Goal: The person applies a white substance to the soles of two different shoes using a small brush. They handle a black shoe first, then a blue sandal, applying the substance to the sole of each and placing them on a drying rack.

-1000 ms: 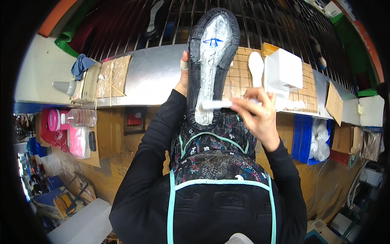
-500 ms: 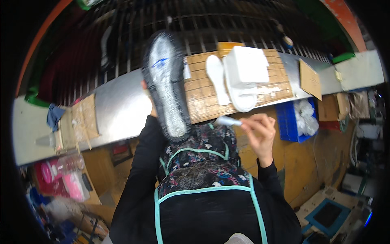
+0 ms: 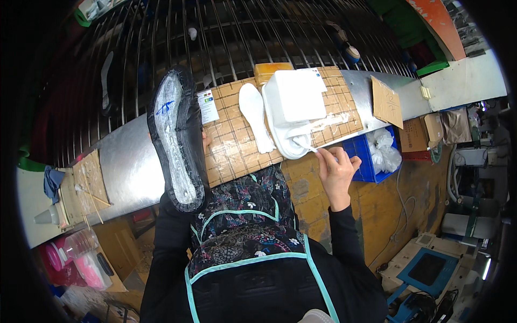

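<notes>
My left hand grips a black shoe upper from behind and mostly hides behind it. The upper's underside faces up, whitish and wet-looking, with a blue pen mark near its wider end. My right hand pinches a thin white-handled brush. The brush's tip is down in a small round well at the near end of a white tray. Behind that well stands a white box-shaped container. Left of it a white shoe sole lies on the cardboard-covered board.
A row of metal rollers runs behind the metal bench. A blue crate with clear plastic bags stands right of my right hand. A cardboard piece rests on the bench's right. Sticks lie at the left.
My right hand has brought the brush from over my lap to the white well. My left hand still holds the shoe upper. The whole view has shifted, moving the bench leftward in the picture.
</notes>
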Demonstrator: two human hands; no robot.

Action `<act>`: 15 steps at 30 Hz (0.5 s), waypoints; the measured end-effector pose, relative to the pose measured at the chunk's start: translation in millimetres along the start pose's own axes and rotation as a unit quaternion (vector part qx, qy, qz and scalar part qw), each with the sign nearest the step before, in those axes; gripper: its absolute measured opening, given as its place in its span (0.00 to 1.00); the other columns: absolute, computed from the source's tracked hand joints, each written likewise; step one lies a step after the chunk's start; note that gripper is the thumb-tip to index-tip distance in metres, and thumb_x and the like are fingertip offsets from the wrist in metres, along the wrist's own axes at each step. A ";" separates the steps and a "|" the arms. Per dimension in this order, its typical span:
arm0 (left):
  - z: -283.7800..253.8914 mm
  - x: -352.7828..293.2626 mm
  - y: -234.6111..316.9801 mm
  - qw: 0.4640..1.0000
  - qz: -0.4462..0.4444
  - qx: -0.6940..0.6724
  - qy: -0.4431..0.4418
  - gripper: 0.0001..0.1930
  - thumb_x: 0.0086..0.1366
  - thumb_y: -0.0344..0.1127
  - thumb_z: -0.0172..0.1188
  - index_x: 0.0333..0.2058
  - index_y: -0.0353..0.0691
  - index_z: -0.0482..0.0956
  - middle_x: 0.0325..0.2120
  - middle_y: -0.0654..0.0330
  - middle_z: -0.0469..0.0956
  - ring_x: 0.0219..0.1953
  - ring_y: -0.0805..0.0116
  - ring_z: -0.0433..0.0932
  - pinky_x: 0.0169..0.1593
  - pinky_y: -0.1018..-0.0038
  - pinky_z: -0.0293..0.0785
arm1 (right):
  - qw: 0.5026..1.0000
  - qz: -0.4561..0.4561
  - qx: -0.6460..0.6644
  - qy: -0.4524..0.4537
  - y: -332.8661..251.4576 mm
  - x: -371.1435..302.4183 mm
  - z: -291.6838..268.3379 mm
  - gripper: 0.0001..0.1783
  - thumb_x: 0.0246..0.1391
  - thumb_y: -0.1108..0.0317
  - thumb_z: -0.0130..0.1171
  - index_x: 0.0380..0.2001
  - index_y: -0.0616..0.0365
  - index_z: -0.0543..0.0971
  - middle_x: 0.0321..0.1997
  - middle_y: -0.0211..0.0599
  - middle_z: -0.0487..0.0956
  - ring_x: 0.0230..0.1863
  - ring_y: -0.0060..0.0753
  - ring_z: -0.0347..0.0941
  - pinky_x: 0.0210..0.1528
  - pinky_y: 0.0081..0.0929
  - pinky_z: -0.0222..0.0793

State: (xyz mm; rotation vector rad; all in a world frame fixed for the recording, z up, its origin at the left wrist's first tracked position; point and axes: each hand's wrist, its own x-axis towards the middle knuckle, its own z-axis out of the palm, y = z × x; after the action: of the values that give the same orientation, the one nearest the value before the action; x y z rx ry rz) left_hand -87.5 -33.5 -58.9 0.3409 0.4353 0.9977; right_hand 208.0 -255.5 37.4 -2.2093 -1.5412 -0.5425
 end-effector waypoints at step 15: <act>5.5 14.0 -5.0 0.997 0.008 0.030 -0.071 0.55 0.48 0.80 0.53 0.63 0.40 0.60 0.57 0.51 0.69 0.55 0.55 0.70 0.59 0.61 0.69 | 0.896 0.175 0.408 0.007 -26.4 28.0 -8.6 0.07 0.46 0.72 0.70 0.32 0.53 0.84 0.25 0.27 0.76 0.27 0.18 0.71 0.29 0.18 0.59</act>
State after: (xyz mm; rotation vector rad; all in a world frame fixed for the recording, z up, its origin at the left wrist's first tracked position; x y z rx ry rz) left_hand -74.6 -24.4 -59.2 0.4665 0.3334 0.9701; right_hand 191.2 -229.4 61.8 -1.7201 -1.0301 0.1903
